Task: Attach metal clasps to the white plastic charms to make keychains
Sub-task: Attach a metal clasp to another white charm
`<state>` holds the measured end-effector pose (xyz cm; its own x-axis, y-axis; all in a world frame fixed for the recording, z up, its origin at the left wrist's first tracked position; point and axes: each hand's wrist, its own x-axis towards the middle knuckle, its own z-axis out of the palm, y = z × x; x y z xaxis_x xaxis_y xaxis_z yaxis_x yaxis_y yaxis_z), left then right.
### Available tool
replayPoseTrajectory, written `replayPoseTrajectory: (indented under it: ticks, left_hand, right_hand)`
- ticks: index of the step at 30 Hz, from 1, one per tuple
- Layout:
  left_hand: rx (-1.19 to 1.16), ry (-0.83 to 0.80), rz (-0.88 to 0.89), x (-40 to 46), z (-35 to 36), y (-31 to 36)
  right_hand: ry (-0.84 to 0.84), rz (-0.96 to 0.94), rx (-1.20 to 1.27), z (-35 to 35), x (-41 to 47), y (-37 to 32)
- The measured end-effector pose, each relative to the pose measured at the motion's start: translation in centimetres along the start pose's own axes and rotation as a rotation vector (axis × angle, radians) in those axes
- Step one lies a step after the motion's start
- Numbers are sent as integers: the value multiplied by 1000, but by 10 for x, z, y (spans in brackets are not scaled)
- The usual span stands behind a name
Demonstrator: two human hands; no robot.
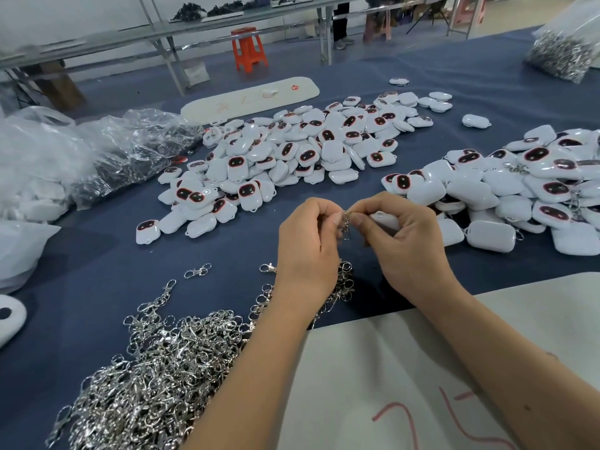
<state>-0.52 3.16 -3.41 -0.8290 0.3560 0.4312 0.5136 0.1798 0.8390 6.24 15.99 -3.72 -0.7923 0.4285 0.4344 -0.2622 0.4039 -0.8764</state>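
Above the blue table, my left hand [308, 241] and my right hand [402, 241] meet fingertip to fingertip. Between them hangs a metal clasp [346, 225], pinched by both hands. My right hand also grips a white plastic charm [386, 219], mostly hidden behind its fingers. A large heap of loose silver clasps [156, 362] lies at the lower left, under my left forearm. One pile of white charms with dark red-rimmed faces [292, 157] spreads across the middle. A second pile of charms [526, 190], some with clasps on them, lies at the right.
Clear plastic bags [107, 151] sit at the left edge. A bag of metal parts [565, 47] stands at the far right. White foam boards lie at the back [250, 99] and under my forearms [373, 384]. An orange stool [248, 48] stands beyond the table.
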Motion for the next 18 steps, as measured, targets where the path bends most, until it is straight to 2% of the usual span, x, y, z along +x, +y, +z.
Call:
replayPoseTrajectory:
  ticks: [2, 4, 11, 18]
  left_hand:
    - [-154, -10, -108, -2, 6, 6]
    - [-227, -17, -130, -4, 10, 10]
    - [-179, 30, -52, -8, 11, 14]
    - [-139, 5, -30, -7, 8, 10]
  right_hand:
    - [42, -27, -12, -1, 0, 0]
    - [68, -1, 35, -2, -1, 1]
    - [91, 105, 221, 4, -3, 1]
    - [71, 112, 230, 5, -3, 3]
